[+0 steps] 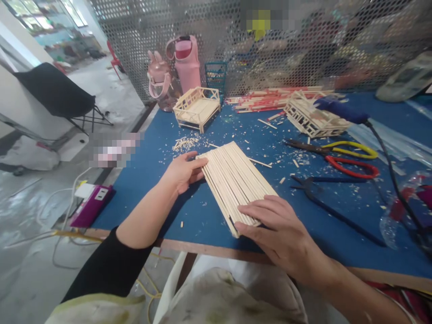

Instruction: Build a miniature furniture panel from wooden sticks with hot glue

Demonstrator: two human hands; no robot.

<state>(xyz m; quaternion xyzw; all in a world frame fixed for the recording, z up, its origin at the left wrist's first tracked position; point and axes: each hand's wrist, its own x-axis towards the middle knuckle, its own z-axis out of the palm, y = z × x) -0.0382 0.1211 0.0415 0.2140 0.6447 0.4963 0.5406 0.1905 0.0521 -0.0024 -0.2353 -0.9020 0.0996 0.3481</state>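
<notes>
A flat panel of thin wooden sticks (236, 180), laid side by side, is tilted over the blue tabletop in front of me. My left hand (185, 173) grips its far left corner, thumb on top and fingers beneath. Across the near right end lies my right hand (276, 225), its fingers spread over the sticks and the thumb by the near corner. One stick along the left edge stands slightly apart from the others at the near end. Loose sticks and wood chips (185, 144) are scattered just beyond the panel.
A small stick-built bed frame (197, 110) stands at the back, with another stick model (313, 114) further right. Red-handled scissors (351, 166), pliers (334, 207) and a blue corded tool (340, 110) lie right. Pink bottles (187, 67) stand by the mesh panel; a purple power strip (92, 204) sits left.
</notes>
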